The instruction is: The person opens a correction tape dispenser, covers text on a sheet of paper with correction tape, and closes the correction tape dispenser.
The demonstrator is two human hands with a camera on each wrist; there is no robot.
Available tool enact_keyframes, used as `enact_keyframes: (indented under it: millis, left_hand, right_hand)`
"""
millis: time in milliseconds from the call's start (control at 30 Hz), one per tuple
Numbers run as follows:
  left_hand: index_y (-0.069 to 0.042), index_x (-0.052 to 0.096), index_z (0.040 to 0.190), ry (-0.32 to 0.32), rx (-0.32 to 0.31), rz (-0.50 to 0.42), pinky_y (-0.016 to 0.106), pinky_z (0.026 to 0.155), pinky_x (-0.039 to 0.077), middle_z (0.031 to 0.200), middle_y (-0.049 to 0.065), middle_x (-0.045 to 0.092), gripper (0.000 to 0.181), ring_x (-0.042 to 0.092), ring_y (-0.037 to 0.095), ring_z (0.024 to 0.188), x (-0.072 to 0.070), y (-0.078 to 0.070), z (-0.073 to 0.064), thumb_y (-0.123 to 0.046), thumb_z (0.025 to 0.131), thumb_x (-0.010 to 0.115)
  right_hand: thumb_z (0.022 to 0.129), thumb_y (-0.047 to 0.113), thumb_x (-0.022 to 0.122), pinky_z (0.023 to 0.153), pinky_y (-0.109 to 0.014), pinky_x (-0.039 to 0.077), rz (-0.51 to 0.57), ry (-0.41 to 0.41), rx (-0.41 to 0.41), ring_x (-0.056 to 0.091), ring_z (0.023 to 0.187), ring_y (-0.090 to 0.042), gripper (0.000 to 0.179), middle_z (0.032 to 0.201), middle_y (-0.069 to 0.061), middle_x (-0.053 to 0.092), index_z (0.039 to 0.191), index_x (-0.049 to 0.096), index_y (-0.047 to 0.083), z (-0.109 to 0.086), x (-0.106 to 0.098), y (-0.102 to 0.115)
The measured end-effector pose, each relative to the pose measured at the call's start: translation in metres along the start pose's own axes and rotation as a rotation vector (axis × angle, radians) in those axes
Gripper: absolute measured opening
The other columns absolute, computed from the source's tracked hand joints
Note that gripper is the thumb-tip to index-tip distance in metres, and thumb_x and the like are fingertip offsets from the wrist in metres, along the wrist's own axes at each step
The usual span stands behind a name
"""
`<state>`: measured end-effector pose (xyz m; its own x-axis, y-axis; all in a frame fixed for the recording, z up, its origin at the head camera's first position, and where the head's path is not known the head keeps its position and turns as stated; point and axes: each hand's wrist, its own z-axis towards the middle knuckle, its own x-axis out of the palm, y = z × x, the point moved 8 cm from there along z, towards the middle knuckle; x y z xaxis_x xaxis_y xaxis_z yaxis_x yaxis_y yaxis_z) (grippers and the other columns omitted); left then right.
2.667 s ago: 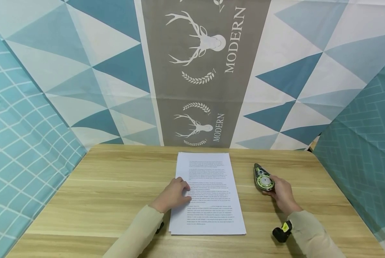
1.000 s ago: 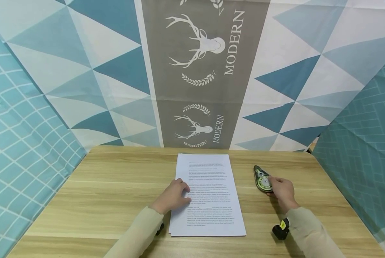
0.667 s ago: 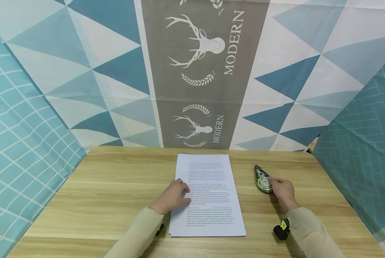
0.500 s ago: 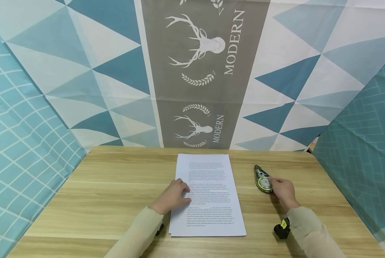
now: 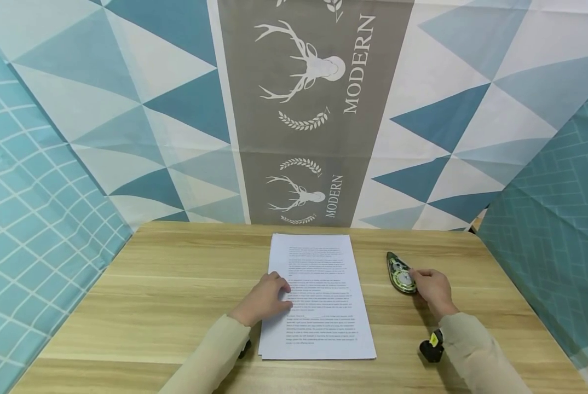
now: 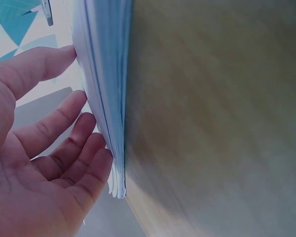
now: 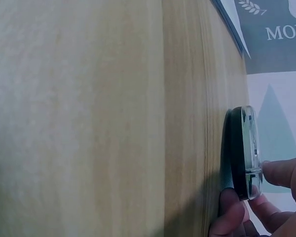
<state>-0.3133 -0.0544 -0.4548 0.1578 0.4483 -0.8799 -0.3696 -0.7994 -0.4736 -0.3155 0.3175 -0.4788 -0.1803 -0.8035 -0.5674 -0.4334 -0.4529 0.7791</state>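
A stack of printed paper (image 5: 323, 306) lies in the middle of the table. My left hand (image 5: 264, 298) rests on its left side, and in the left wrist view its fingertips (image 6: 79, 98) touch the top sheet with the fingers loosely bent. To the right of the stack, my right hand (image 5: 433, 290) pinches the rounded end of a green and black correction tape dispenser (image 5: 400, 273). Its narrow tip points away from me. From the side, the right wrist view shows the dispenser (image 7: 245, 153) low over the wood, with my thumb (image 7: 281, 173) on its clear face and other fingers at its lower edge.
The wooden table (image 5: 176, 306) reaches back to a patterned cloth wall (image 5: 304, 109). Blue tiled cloth (image 5: 33, 219) hangs at the left and green cloth (image 5: 560, 219) at the right. A black wrist camera (image 5: 431, 350) hangs under my right sleeve.
Since the earliest frame, my right hand and the correction tape dispenser have shifted slightly, with the dispenser a little nearer me. My left hand stays on the paper.
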Motion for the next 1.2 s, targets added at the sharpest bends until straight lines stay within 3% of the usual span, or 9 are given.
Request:
enact_keyframes:
  millis: [333,933,1200]
  left_hand:
    - [-0.002,0.065,0.092,-0.001,-0.003,0.008,0.037,0.081,0.045,0.091,0.005,0.055,0.025,0.047,0.020,0.088,-0.0003,-0.0006,-0.0002,-0.019,0.075,0.074]
    - [-0.002,0.065,0.091,0.002,-0.013,0.002,0.038,0.082,0.044,0.091,0.006,0.055,0.025,0.047,0.021,0.089,-0.0024,-0.0029,-0.0021,-0.019,0.076,0.074]
    - [-0.002,0.065,0.091,-0.004,-0.008,-0.002,0.038,0.082,0.045,0.091,0.005,0.055,0.024,0.048,0.021,0.089,-0.0017,-0.0008,-0.0011,-0.019,0.075,0.074]
  right_hand:
    - [0.096,0.037,0.044,0.063,-0.025,0.042,-0.035,-0.013,-0.009,0.049,0.100,-0.031,0.054,0.122,-0.026,0.049,0.127,0.047,-0.007,-0.0013,0.0008,0.0014]
    - [0.095,0.033,0.046,0.059,-0.027,0.042,-0.023,-0.040,-0.012,0.050,0.094,-0.030,0.050,0.118,-0.027,0.050,0.124,0.048,-0.007,0.0006,0.0001,0.0009]
    - [0.095,0.033,0.046,0.063,-0.024,0.040,-0.004,-0.050,-0.005,0.049,0.100,-0.032,0.050,0.119,-0.027,0.049,0.124,0.047,-0.008,0.0019,-0.0003,-0.0017]
